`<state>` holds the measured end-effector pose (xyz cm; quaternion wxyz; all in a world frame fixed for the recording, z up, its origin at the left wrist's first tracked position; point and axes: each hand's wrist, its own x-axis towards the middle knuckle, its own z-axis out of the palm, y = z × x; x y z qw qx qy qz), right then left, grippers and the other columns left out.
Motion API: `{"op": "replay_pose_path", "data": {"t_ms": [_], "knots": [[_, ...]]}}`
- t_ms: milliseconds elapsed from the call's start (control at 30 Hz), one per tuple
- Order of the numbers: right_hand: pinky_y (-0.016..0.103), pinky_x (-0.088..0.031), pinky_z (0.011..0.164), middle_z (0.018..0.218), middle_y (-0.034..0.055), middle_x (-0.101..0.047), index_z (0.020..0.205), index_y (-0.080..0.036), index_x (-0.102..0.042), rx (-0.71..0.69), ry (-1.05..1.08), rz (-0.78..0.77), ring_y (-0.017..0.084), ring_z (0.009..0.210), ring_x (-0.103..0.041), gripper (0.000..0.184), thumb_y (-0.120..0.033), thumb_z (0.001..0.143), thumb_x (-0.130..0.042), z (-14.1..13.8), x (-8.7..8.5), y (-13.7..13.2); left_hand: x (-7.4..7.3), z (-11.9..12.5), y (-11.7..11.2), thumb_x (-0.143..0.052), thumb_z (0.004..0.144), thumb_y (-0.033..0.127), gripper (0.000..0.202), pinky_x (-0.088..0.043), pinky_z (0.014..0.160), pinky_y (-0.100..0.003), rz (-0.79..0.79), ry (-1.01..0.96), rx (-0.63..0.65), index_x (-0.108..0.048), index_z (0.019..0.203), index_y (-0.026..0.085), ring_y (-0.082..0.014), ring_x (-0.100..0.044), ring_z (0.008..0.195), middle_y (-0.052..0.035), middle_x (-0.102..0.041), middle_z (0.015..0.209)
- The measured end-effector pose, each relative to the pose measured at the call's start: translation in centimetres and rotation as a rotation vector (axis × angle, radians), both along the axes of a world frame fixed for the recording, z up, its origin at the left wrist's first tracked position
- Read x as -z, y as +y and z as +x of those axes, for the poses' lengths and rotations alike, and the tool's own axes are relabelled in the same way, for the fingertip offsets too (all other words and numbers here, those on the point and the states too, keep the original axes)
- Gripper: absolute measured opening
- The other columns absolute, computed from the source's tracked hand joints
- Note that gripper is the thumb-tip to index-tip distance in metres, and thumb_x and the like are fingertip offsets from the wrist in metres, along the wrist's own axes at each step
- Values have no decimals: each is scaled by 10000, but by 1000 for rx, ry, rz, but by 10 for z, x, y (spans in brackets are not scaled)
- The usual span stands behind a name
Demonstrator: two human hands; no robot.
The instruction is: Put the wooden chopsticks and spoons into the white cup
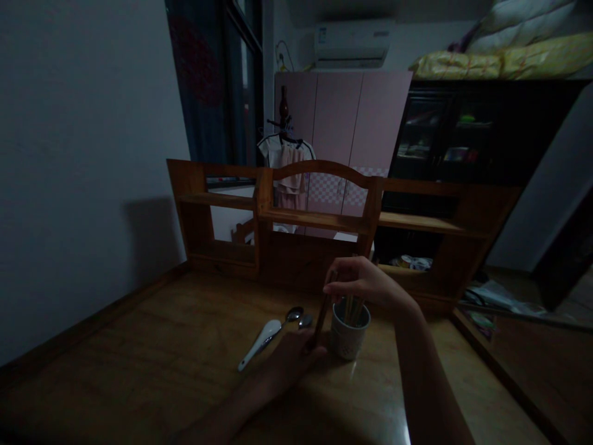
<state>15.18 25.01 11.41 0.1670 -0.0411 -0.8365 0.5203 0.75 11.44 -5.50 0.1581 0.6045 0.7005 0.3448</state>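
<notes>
Dark brown chopsticks [322, 314] stand nearly upright beside a light cup, pinched near the top by the fingers of my right hand [364, 281]. My left hand [293, 361] is closed around their lower end, low over the table. The cup [347, 341], patterned near its base, stands just to the right with several lighter chopsticks [354, 309] in it. Left of the chopsticks lie a white spoon [259, 343] and a metal spoon [293, 315]. Another metal spoon [305, 321] is partly hidden behind my left hand.
A wooden shelf unit [315, 219] rises along the back of the wooden table [176, 346]. A wall [92, 154] borders the left side. A raised wooden edge [504, 377] runs down the right. The room is dim.
</notes>
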Motion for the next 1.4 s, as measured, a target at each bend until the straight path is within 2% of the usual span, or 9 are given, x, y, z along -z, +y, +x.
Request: {"op": "replay_pose_path", "data": {"t_ms": [100, 267, 467, 633, 900, 1100, 1267, 1400], "knots": [[206, -512, 565, 782, 43, -686, 875, -143, -628, 14, 13, -13, 168, 673, -669, 225, -306, 842, -779, -1, 3, 2, -7, 0, 0, -588, 855, 429, 241, -373, 594, -269, -47, -18, 2, -640, 855, 194, -196, -603, 718, -20, -668, 823], [233, -528, 589, 810, 53, -688, 865, -151, -608, 12, 34, -33, 182, 687, -673, 241, -312, 839, -786, -3, 6, 5, -14, 1, -3, -580, 867, 402, 214, -357, 607, -269, -69, -26, -7, -648, 867, 199, -202, -617, 741, -26, -686, 836], [212, -521, 585, 796, 41, -676, 866, -139, -638, 5, 60, -12, 159, 670, -659, 200, -278, 843, -780, -2, 4, 4, -6, -1, 0, -572, 877, 404, 224, -377, 633, -264, -36, -137, 51, -667, 926, 206, -204, -612, 784, -28, -690, 898], [204, -508, 596, 801, 49, -680, 884, -129, -692, 18, 34, 51, 155, 688, -645, 190, -305, 860, -760, 1, 1, 6, 1, 1, 3, -545, 896, 331, 197, -359, 623, -249, 47, -226, 177, -675, 842, 193, -169, -579, 744, -3, -671, 835], [187, -486, 580, 768, 39, -680, 874, -134, -719, 22, 18, 84, 148, 681, -632, 185, -312, 853, -764, 5, -3, 4, 6, 0, 6, -604, 845, 322, 206, -327, 576, -235, 22, -293, 123, -690, 740, 167, -152, -559, 648, 8, -645, 689], [192, -469, 573, 766, 37, -672, 794, -135, -695, 40, 29, 90, 152, 682, -624, 239, -355, 836, -779, 6, -1, 7, 0, 0, 5, -631, 809, 336, 231, -269, 518, -229, -22, -312, 86, -668, 674, 153, -118, -479, 551, 34, -533, 573], [207, -456, 577, 776, 34, -671, 864, -143, -695, 29, -1, 107, 167, 708, -625, 259, -383, 826, -787, 5, 0, 8, -1, -1, 4, -633, 815, 362, 256, -271, 515, -227, 2, -315, 108, -652, 666, 154, -112, -473, 544, 35, -532, 577], [196, -436, 551, 764, 26, -669, 874, -148, -689, 27, -12, 135, 151, 678, -608, 250, -370, 823, -790, 6, -2, 6, 2, -2, 5, -662, 793, 351, 253, -276, 526, -228, 27, -297, 74, -648, 640, 150, -115, -480, 558, 32, -549, 578]]}}
